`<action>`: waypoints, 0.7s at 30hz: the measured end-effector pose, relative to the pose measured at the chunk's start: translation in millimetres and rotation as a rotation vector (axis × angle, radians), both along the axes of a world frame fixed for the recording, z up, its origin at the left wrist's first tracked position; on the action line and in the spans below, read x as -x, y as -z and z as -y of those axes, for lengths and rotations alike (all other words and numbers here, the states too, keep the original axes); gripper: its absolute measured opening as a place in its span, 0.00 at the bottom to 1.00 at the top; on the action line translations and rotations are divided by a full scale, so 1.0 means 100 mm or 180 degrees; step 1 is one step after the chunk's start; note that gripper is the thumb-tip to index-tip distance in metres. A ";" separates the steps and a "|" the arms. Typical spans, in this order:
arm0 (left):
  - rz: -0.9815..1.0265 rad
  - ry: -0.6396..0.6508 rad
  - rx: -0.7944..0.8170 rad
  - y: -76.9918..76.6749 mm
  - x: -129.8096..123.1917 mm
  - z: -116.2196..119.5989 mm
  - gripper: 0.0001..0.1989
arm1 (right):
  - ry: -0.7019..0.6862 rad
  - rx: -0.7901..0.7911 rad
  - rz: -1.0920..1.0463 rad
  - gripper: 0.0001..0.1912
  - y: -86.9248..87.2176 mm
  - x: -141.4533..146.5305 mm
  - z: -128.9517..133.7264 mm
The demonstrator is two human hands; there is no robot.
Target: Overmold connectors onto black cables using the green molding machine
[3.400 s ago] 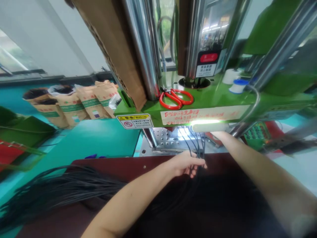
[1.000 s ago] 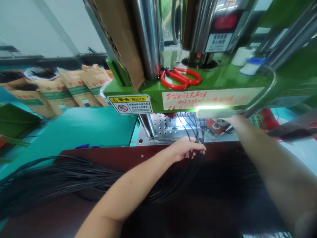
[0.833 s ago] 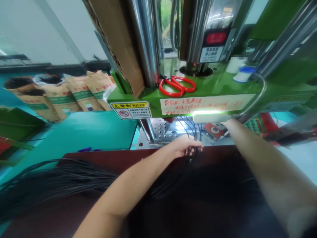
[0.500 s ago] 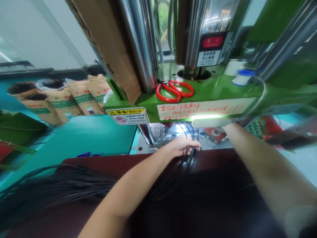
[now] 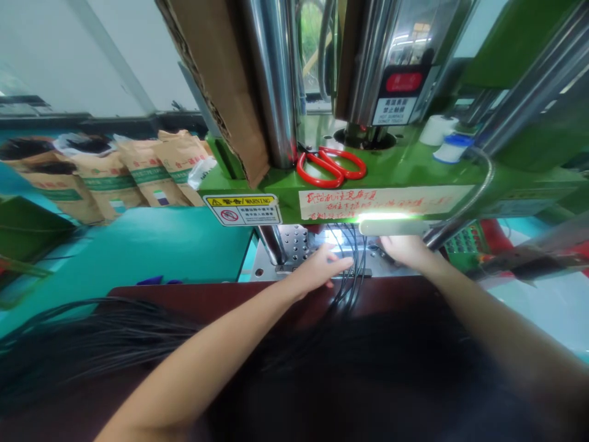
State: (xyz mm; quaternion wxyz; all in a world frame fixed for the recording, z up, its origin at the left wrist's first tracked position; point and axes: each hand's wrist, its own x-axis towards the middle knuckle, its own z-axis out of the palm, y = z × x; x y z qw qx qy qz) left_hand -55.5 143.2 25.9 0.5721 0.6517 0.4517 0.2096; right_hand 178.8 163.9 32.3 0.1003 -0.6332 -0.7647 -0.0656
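Several thin black cables (image 5: 353, 279) run from under the green press head down over the front edge of the dark red table. My left hand (image 5: 317, 270) is just left of them, thumb stretched toward the cables and fingers apart, with nothing gripped. My right hand (image 5: 407, 250) reaches in under the lamp on the right side of the cables. Its fingertips are partly hidden by the lamp and blurred, so what they touch does not show. Between the hands lies the lit metal press bed (image 5: 294, 245), perforated with holes.
Above the hands hangs the green press head (image 5: 285, 205) with a glowing lamp (image 5: 391, 226). Red-handled scissors (image 5: 331, 169) and a white spool (image 5: 453, 148) sit on it. A cable bundle (image 5: 138, 331) lies on the table (image 5: 193, 294). Paper sacks (image 5: 110, 178) stand left.
My left hand has let go of the cables and drawn slightly left, fingers opened. The right hand has come from behind the lamp down beside the press bed. The view has shifted slightly.
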 end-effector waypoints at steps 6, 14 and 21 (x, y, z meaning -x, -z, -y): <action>-0.2285 0.0923 -0.2281 0.04 1.35 1.12 0.50 | -0.1789 0.0430 -0.0089 0.36 0.24 -0.12 1.46; -0.3414 0.0357 -0.3522 0.57 1.46 1.20 0.23 | -0.1506 -0.0159 0.0642 0.33 0.53 -0.24 1.57; -0.3269 0.0374 -0.3121 0.43 1.26 1.04 0.24 | -0.1235 0.0098 0.0333 0.26 0.46 -0.45 1.41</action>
